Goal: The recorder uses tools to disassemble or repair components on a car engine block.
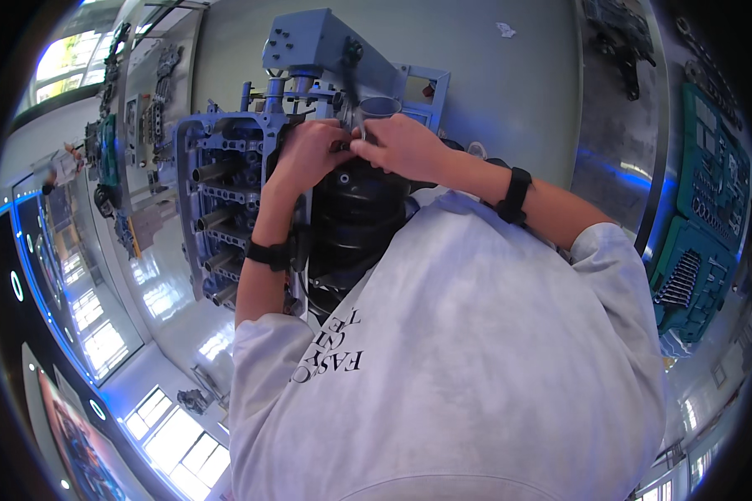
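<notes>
An engine (269, 134) with an open metal side and several protruding tubes stands before me. Over its far end, my left hand (311, 152) and my right hand (403, 149) meet, fingertips almost touching. Both are closed in a pinch, and whatever lies between the fingers is too small or hidden to name. Just below them is a glossy black rounded part (355, 204) of the engine. A round, grey-rimmed opening (380, 106) shows beyond my right hand. Close above my fingers rises a blurred dark slender piece (351, 71).
A grey-blue stand arm (330, 46) reaches over the engine's far end. At the right lies a green tool case (693, 250) with wrenches and sockets, near a metal-topped bench (614, 159). A crumpled white scrap (505, 30) lies on the floor ahead. More engine parts (160, 108) stand at the left.
</notes>
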`<state>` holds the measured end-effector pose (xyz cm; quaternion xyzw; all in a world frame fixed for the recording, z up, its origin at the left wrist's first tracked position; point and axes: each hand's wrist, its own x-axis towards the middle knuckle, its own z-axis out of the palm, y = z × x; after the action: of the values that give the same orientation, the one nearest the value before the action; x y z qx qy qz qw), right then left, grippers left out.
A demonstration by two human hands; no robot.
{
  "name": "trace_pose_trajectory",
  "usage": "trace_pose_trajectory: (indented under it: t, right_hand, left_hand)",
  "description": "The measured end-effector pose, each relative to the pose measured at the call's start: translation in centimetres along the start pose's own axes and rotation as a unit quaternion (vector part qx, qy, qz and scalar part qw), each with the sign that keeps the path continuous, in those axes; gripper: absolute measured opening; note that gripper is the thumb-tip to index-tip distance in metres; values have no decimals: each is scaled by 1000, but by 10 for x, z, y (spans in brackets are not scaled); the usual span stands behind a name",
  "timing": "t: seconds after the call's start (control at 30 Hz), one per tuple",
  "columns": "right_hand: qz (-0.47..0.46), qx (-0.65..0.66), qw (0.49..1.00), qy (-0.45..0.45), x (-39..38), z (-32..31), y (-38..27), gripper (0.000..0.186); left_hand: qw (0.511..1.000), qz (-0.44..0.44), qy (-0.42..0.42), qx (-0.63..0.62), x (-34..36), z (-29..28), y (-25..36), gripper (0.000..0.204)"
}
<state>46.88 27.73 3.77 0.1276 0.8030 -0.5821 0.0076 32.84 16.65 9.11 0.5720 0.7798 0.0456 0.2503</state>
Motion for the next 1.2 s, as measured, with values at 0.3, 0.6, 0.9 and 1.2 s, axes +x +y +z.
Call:
trace_pose_trajectory:
  t: [0.3, 0.6, 0.9, 1.2]
  right_hand:
    - [-269, -236, 933, 34, -6, 0, 12, 28]
    - [-69, -245, 966, -36, -3, -2, -5, 54]
    - [-40, -204, 977, -47, -3, 0, 6, 42]
    - [-253, -278, 926, 44, -6, 9, 11, 20]
  left_hand:
    - [1000, -1, 0, 19, 0, 1, 1, 16]
    - [999, 16, 29, -20, -3, 0, 0, 18]
    - [1000, -2, 4, 2, -1, 1, -1, 17]
    - [1000, 14, 7, 17, 0, 1, -1, 17]
